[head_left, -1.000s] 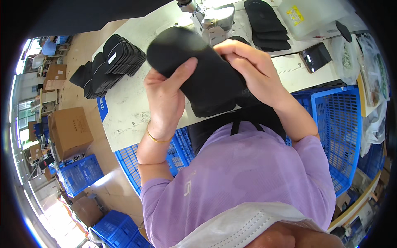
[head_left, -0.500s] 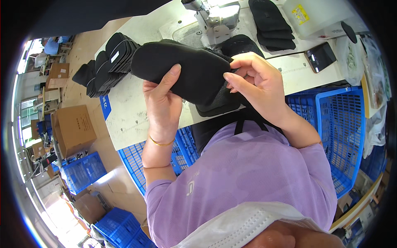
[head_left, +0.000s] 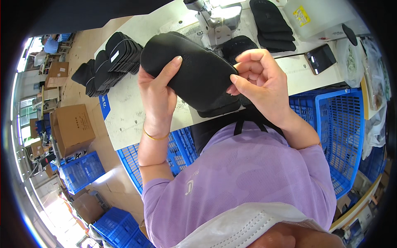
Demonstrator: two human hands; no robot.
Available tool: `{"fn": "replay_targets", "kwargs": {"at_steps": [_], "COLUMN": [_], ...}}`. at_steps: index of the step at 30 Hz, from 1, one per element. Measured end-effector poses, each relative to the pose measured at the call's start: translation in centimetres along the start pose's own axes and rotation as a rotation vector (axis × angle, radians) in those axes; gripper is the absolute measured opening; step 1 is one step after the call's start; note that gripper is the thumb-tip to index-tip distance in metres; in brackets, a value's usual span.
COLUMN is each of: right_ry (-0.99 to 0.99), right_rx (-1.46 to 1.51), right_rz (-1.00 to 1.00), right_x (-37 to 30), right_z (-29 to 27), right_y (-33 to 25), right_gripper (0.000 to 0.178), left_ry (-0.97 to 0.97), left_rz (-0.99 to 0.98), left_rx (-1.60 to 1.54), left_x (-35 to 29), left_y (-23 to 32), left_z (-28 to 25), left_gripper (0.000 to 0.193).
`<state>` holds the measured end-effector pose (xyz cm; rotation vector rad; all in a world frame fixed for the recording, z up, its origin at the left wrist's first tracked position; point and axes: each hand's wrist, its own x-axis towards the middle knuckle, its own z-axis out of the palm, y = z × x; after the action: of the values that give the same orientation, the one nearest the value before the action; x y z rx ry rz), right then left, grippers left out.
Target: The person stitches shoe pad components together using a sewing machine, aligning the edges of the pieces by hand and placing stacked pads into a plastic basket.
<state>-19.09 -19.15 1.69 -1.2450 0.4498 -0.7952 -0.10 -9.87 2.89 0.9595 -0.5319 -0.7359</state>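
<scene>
Over the front of the sewing table, both hands hold a black insole-shaped fabric piece (head_left: 198, 74) with a rounded far-left end. My left hand (head_left: 159, 95) is closed on its left part, thumb on top and fingers hidden underneath. With thumb and fingertips, my right hand (head_left: 264, 84) pinches the right edge. More black pieces (head_left: 219, 110) lie below the held one, at the table's front edge. Just beyond stands a sewing machine (head_left: 219, 31) with its lamp lit, and another dark mesh piece (head_left: 240, 44) lies beside its base.
Bundled stacks of black pieces (head_left: 120, 51) stand at the table's left. Further black pieces (head_left: 273, 27) lie at the back right, near a phone (head_left: 320, 58) and a translucent bin (head_left: 304, 16). A blue crate (head_left: 339, 140) stands at my right, and another blue crate (head_left: 178, 151) is under the table.
The held piece has shifted slightly right and tilted, its left end now higher. My left hand has turned with it; my right hand still pinches the edge, a little further right.
</scene>
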Motion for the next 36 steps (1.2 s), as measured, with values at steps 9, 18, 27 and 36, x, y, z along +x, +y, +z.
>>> {"fn": "replay_targets", "kwargs": {"at_steps": [9,18,27,36], "right_ry": [-0.155,-0.071,-0.101,-0.083], "right_rx": [-0.067,0.019,0.062,0.085], "right_rz": [0.157,0.043,0.042,0.026], "right_x": [3.1,5.9,6.2,5.9], "right_z": [-1.2,-0.7,-0.2,-0.3], "right_y": [-0.7,-0.7,-0.8,-0.1], "right_gripper": [0.022,0.021,0.021,0.021], "left_ry": [-0.159,-0.34,-0.422,-0.323], "left_rz": [-0.079,-0.229,-0.31,0.958], "left_rx": [0.131,0.204,0.245,1.171], "left_x": [6.3,14.2,14.5,4.8], "left_y": [1.3,1.6,2.7,2.0], "left_z": [0.7,-0.3,0.8,3.5], "left_gripper": [0.027,0.012,0.01,0.026]}}
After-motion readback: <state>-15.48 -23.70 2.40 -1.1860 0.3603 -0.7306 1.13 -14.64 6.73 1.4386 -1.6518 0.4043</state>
